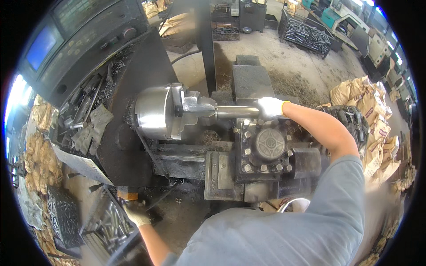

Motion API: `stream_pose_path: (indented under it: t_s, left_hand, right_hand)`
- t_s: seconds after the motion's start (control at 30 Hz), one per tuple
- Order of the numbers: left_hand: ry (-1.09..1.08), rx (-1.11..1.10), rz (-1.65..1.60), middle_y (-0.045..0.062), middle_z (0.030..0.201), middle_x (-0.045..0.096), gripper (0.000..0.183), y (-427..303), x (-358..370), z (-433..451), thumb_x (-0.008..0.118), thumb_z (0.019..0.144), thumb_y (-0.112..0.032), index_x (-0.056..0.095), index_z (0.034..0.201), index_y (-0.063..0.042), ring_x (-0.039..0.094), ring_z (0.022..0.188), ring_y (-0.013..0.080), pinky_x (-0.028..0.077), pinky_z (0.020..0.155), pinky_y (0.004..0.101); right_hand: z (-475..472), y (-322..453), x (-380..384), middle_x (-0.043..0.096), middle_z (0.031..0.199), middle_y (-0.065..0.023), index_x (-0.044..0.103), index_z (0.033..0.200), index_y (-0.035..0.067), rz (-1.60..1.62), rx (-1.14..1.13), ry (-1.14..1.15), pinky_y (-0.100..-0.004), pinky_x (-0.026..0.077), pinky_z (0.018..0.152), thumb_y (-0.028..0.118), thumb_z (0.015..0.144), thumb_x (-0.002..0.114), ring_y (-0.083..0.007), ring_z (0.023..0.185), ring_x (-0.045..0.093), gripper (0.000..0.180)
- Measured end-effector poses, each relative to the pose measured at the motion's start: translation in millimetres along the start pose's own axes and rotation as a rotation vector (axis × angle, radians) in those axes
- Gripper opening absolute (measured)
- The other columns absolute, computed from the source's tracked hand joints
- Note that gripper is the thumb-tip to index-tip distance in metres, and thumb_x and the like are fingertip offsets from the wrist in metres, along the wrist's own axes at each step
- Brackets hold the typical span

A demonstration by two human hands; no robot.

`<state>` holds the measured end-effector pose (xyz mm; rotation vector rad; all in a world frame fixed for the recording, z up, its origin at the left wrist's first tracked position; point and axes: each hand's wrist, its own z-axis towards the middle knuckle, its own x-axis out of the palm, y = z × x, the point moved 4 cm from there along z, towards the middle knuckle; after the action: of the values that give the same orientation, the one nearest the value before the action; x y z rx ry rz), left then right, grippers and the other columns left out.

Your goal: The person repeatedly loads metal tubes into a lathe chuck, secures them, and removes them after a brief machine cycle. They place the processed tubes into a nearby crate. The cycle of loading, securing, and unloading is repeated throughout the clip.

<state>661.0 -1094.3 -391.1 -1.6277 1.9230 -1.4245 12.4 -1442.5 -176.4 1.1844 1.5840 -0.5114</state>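
A lathe chuck with stepped jaws has a bright metal cylinder between its jaws, pointing right. My right hand, in a white glove, is closed around the cylinder's right end, just behind the square tool post with its round cap and several bolts. My left hand, gloved too, is low at the left, beside the edge of a bin of metal rods and below an orange-brown block. Its fingers are partly blurred; whether they hold something cannot be told.
The lathe's control panel with a blue screen stands at upper left. Tools and a grey rag lie on the headstock. Paper sacks are stacked at right. A wire bin of metal parts stands at the back. Metal chips litter the floor.
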Motion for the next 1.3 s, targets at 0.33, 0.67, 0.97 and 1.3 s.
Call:
stream_pose_path:
  t_s: [0.33, 0.67, 0.97, 1.3]
  left_hand:
    - [0.033, -0.185, 0.041, -0.004, 0.067, 0.047, 0.048, -8.9, 10.1, 3.3, 0.056, 0.102, -0.065, 0.051, 0.079, -0.024, 0.042, 0.059, 0.0194, 0.044, 0.071, 0.0448]
    - [0.103, 0.138, 0.344, 0.004, 0.098, 0.066, 0.034, -15.1, -0.6, 15.5, 0.057, 0.106, -0.036, 0.067, 0.124, -0.010, 0.065, 0.085, 0.0179, 0.058, 0.067, 0.0370]
    - [0.069, 1.616, 0.915, 0.023, 0.131, 0.065, 0.042, -91.4, 160.2, -159.3, 0.071, 0.097, -0.012, 0.061, 0.135, 0.002, 0.063, 0.122, 0.0377, 0.051, 0.106, 0.0486]
    - [0.124, 1.419, 1.564, 0.026, 0.127, 0.071, 0.082, -165.2, 544.3, -150.4, 0.056, 0.105, -0.039, 0.018, 0.172, -0.009, 0.073, 0.110, 0.0407, 0.055, 0.099, 0.0510]
  right_hand:
    - [48.5, 61.1, -17.4, 0.070, 0.133, -0.0207, 0.031, 0.163, -0.005, 0.285, 0.169, 0.279, -0.0418, 0.060, 0.094, 0.023, 0.084, 0.079, -0.0311, 0.111, 0.071, 0.096]
    - [28.9, 107.6, -35.4, 0.060, 0.150, -0.0237, 0.032, 0.165, 0.003, 0.157, 0.151, -0.208, -0.0405, 0.053, 0.110, 0.018, 0.089, 0.075, -0.0322, 0.132, 0.064, 0.089]
    - [-230.9, 161.8, 14.9, 0.081, 0.103, -0.0152, 0.065, 0.130, -0.004, 0.463, -0.207, -1.167, -0.0389, 0.060, 0.090, 0.017, 0.098, 0.071, -0.0235, 0.090, 0.079, 0.038]
    - [-272.0, 136.2, 64.0, 0.079, 0.098, -0.0185, 0.072, 0.112, -0.004, 0.691, -0.226, -0.940, -0.0394, 0.062, 0.083, 0.009, 0.090, 0.068, -0.0311, 0.084, 0.078, 0.026]
